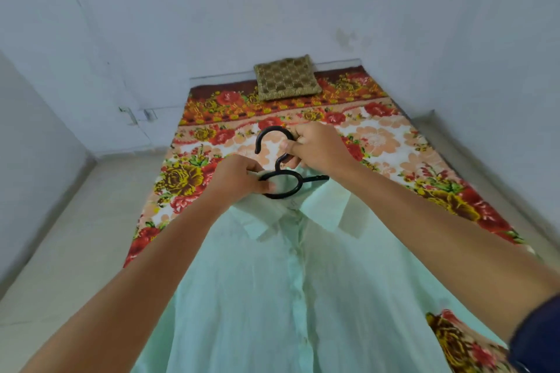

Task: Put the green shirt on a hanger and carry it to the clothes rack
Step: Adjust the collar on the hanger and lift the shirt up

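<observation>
Pale grey walls (pixel 272 3) meet at twelve o'clock behind a bed (pixel 394 142) under a floral blanket, gold cushion (pixel 286 77) at its head; beige tiled floor (pixel 60 236) at nine o'clock

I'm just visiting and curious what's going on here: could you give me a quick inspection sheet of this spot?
Surface: bed with a floral bedspread.
Job's things: green shirt spread buttoned on the bed; black hanger at its collar, hook sticking out.
Clutter: gold cushion at the far end.
Grips: left hand holds collar and hanger; right hand pinches the hook.
Cables: nothing seen.
Surroundings: pale walls, tiled floor; no clothes rack in view.
</observation>
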